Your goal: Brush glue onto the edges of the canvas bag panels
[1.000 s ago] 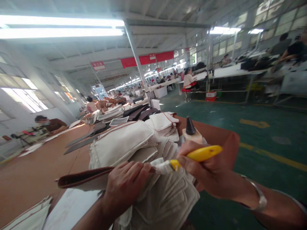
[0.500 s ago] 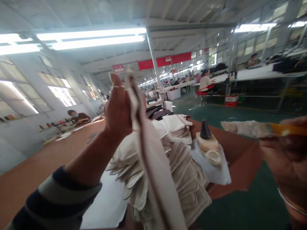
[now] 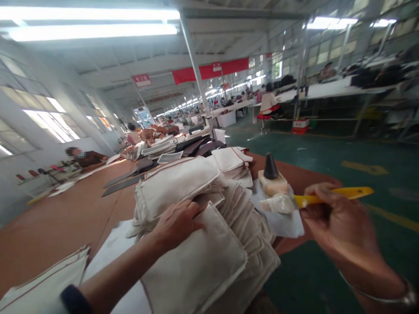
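Observation:
My left hand [image 3: 176, 224] lies flat with its fingers spread on a stack of cream canvas panels [image 3: 193, 257], touching a panel with a brown-stitched edge and holding nothing. My right hand [image 3: 338, 213] grips a yellow-handled glue applicator [image 3: 330, 196], whose tip is thick with white paste [image 3: 277, 203]. That tip is just right of a cream block [image 3: 272, 183] bearing a black conical nozzle [image 3: 270, 166]. Both sit on a crumpled white sheet [image 3: 281, 224].
A long brown worktable [image 3: 55, 218] runs ahead on the left, holding dark strips [image 3: 124, 184] and further stacks. Seated co-workers [image 3: 85, 157] line the far rows. Green floor [image 3: 327, 152] lies beyond the table's right edge.
My left hand has lowered the canvas panel from upright onto the stack and let go. My right hand has moved left, bringing the applicator near the cream block.

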The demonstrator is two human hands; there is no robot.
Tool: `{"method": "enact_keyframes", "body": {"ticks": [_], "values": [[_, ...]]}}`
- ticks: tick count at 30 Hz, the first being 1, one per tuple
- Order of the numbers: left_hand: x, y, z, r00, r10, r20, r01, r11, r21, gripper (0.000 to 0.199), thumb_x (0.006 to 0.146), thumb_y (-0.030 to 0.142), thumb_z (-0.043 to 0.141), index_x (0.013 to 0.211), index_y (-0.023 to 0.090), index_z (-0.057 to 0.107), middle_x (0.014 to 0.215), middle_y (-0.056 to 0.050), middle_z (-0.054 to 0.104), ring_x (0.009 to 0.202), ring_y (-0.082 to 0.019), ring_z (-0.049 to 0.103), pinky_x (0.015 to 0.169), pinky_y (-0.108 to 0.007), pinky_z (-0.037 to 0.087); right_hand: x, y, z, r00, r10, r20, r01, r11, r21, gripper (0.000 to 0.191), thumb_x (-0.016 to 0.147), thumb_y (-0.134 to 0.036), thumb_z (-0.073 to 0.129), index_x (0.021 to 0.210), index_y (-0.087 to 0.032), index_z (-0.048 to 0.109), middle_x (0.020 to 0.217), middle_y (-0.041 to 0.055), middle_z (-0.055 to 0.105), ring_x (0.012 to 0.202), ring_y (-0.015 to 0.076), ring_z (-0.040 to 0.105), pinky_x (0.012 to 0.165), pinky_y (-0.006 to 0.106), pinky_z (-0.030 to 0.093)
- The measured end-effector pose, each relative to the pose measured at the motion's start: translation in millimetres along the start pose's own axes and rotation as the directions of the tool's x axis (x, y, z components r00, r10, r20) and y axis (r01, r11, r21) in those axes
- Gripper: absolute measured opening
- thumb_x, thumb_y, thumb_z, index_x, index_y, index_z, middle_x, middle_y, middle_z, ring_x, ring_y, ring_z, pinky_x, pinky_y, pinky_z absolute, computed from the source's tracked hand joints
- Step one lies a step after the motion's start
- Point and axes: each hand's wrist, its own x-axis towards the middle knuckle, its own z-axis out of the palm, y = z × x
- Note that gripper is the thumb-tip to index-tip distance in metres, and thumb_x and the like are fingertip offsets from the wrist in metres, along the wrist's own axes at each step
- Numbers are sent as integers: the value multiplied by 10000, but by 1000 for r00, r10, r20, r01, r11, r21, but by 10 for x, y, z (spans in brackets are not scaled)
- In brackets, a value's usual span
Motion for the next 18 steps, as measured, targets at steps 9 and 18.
{"method": "enact_keyframes", "body": {"ticks": [9, 18], "values": [[230, 147, 285, 973, -196, 120, 229, 802, -551, 291, 749, 429, 687, 889, 175, 671, 791, -4, 663, 745, -192, 596, 651, -273, 379, -67, 435, 245, 974, 76, 215, -87, 995, 41, 217, 790, -332, 800, 793, -165, 661, 572, -25, 471, 512, 77, 418, 482, 168, 353], [-66, 295, 152, 976, -125, 180, 218, 480, -849, 327, 771, 423, 708, 923, 134, 731, 751, 7, 650, 655, -132, 520, 604, -234, 368, -117, 807, 759, 753, -19, 658, 173, 970, -170, 245, 959, -343, 597, 811, -148, 614, 602, -16, 482, 544, 105, 430, 522, 227, 350]]}}
